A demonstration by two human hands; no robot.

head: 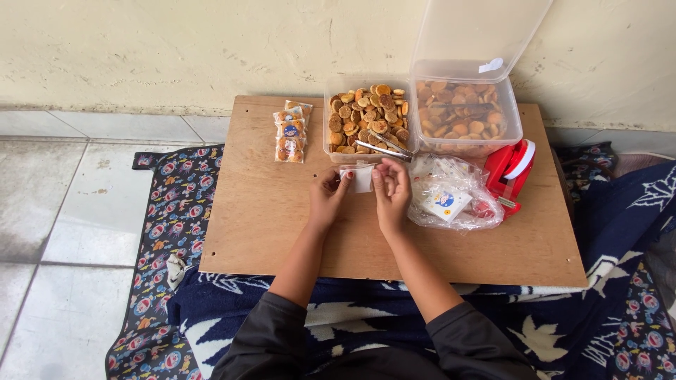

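A small white packet sits at the middle of the bench, pinched between the fingers of both hands. At ten o'clock from it lies a row of filled clear packets with round blue-and-orange labels. At three o'clock, a clear plastic bag holds empty packets bearing a blue round sticker.

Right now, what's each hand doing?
Left hand: fingers closed on the small white packet.
Right hand: fingers closed on the same packet.
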